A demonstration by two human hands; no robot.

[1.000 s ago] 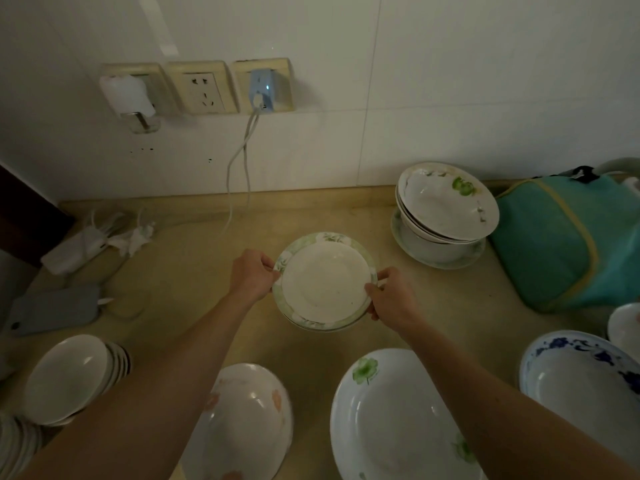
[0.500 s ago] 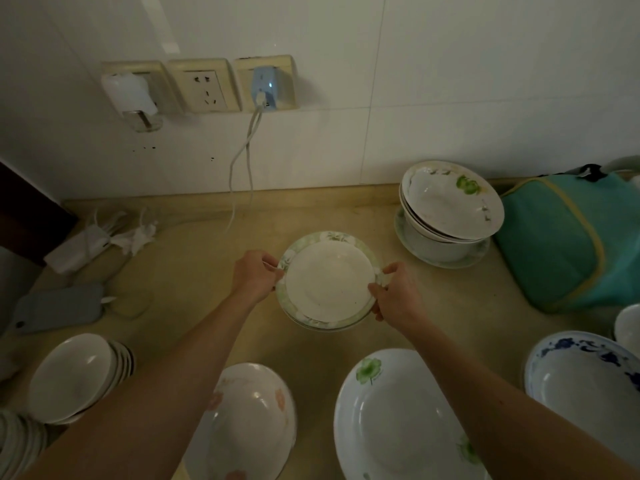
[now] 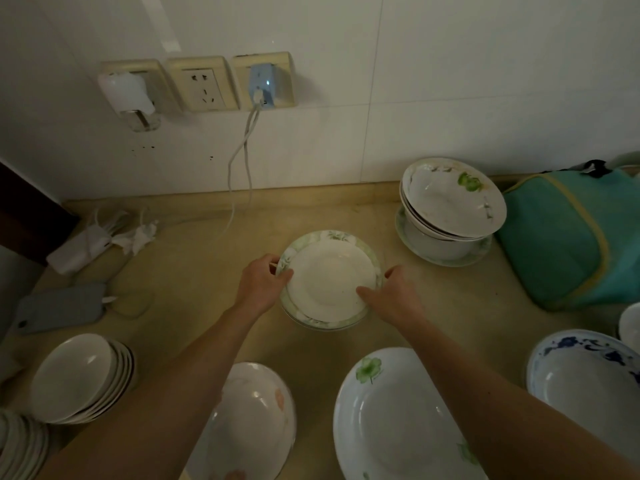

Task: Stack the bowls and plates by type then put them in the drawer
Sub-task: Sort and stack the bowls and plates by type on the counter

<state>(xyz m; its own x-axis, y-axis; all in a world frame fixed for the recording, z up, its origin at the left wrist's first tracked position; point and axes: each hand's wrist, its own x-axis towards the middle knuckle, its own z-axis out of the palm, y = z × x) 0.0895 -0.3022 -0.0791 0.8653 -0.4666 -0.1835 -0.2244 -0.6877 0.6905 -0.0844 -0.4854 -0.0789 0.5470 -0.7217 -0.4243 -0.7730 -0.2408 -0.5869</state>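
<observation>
Small white plate (image 3: 330, 283) on a green-rimmed plate stack (image 3: 375, 261), between both hands.
The left hand (image 3: 260, 286) pinches the stack's left edge; the right hand (image 3: 391, 296) pinches its right edge, thumb on the white plate. Stack's contact with the tabletop (image 3: 194, 271) unclear. Right of that grip: stacked bowls (image 3: 450, 206).

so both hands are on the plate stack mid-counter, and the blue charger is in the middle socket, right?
Not the middle: the head view shows the blue charger in the rightmost socket. Both the left hand and right hand are on the plate stack.
</observation>
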